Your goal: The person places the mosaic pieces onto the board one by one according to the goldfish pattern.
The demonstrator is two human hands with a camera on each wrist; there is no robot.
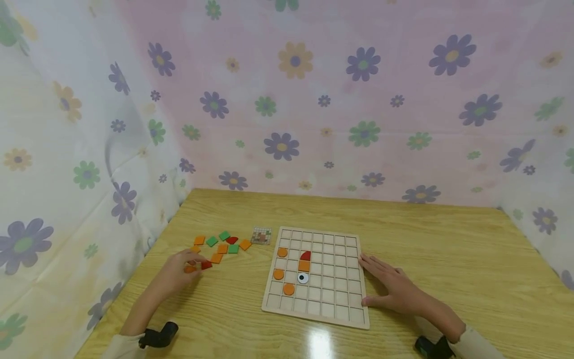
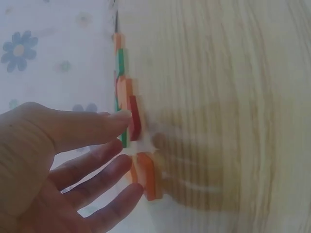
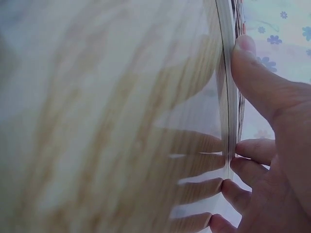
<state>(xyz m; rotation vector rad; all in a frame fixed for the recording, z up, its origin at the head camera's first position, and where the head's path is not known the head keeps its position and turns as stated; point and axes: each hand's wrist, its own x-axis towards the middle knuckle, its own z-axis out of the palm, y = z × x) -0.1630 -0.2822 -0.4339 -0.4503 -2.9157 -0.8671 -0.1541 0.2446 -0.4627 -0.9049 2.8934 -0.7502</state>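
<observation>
At the left of the table, my left hand [image 1: 176, 271] pinches a red curved-edged tile [image 1: 207, 265] between thumb and index fingertip; in the left wrist view the thumb tip lies against this red tile [image 2: 135, 118]. Its other fingers spread over orange tiles [image 2: 146, 175] close beneath. My right hand [image 1: 394, 286] touches the right edge of a wooden grid board [image 1: 334, 281], fingers extended and thumb apart. The right wrist view shows those fingertips along the board's side [image 3: 228, 107]. On the board lie orange discs [image 1: 289, 289], a red quarter-round [image 1: 306, 256], an orange square [image 1: 304, 266] and an eye disc [image 1: 303, 278].
Loose green tiles [image 1: 212, 241] and orange tiles [image 1: 245, 244] lie beyond my left hand, with another red tile [image 1: 231, 240] among them. A small picture card [image 1: 261, 236] sits by the board's far left corner. Flowered cloth [image 1: 332, 119] walls the table at back and sides.
</observation>
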